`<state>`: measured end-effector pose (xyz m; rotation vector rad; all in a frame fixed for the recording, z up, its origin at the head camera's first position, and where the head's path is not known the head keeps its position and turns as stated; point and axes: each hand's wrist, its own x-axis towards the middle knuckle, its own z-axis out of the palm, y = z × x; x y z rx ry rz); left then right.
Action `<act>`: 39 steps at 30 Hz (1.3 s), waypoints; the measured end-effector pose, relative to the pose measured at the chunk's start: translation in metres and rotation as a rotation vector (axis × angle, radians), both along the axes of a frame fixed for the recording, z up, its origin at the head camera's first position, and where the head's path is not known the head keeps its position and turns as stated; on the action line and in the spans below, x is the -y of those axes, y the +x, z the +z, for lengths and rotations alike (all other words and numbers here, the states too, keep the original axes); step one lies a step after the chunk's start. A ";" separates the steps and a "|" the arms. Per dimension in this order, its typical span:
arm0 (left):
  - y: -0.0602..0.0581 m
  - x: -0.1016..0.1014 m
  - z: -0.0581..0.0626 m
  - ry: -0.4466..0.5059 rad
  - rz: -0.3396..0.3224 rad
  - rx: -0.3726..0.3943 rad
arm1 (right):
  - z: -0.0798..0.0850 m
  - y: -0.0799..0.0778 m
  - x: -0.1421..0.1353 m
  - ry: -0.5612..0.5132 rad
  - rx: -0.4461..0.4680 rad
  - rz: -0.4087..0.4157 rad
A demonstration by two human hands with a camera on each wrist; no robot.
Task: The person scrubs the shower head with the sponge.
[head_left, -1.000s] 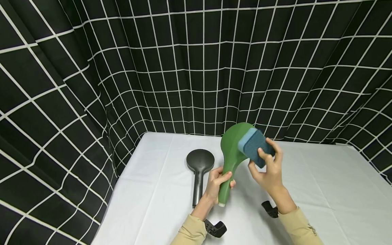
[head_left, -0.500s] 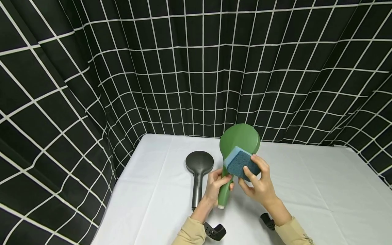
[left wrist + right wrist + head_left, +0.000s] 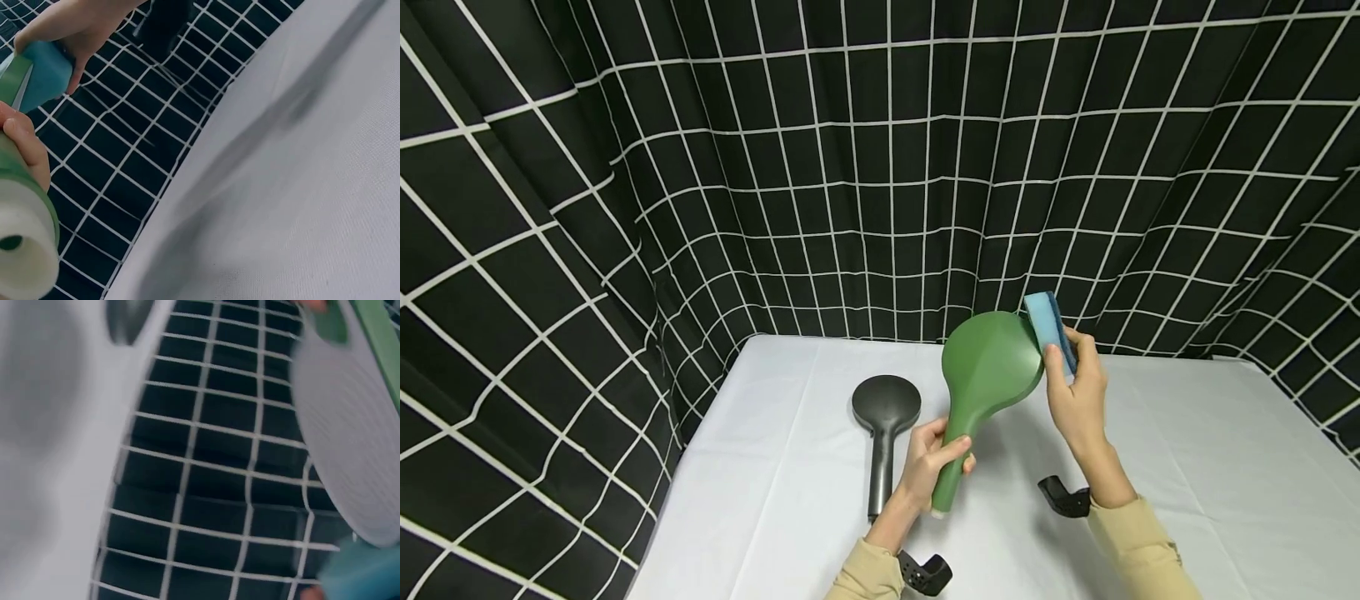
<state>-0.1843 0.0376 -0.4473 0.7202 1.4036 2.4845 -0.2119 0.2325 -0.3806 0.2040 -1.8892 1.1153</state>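
Observation:
My left hand (image 3: 929, 467) grips the handle of a green shower head (image 3: 992, 360), tilted up above the table. Its pale spray face (image 3: 20, 87) shows only as a thin edge in the left wrist view, and the hollow white handle end (image 3: 28, 250) points toward that camera. My right hand (image 3: 1078, 392) pinches a blue sponge (image 3: 1043, 321) with a darker scouring side. The sponge lies along the right rim of the shower head. In the right wrist view, the sponge (image 3: 362, 575) sits at the lower edge of the white spray plate (image 3: 344, 425).
A dark grey shower head (image 3: 886, 404) lies on the white-covered table (image 3: 760, 467), left of my left hand. Black curtains (image 3: 850, 208) with white grid lines stand behind and beside the table. Black wrist mounts (image 3: 925, 575) stick out from both wrists.
The sponge went from the head's right side down to the neck, then back up to the right rim, turned on edge. My left hand keeps its grip nearly in place.

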 end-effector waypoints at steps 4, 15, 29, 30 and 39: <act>0.001 0.000 0.001 -0.023 0.023 -0.009 | -0.014 0.010 0.007 0.018 -0.194 0.051; 0.001 0.006 -0.005 -0.173 0.049 -0.118 | 0.003 0.026 0.011 -0.026 -0.178 0.100; 0.006 0.013 0.017 -0.304 0.227 -0.314 | -0.034 0.033 -0.003 -0.152 0.312 0.031; 0.005 0.014 0.017 -0.314 0.224 -0.328 | -0.032 0.033 -0.005 -0.156 0.337 0.015; 0.007 0.014 0.022 -0.333 0.168 -0.404 | 0.023 0.014 -0.010 -0.157 0.260 -0.039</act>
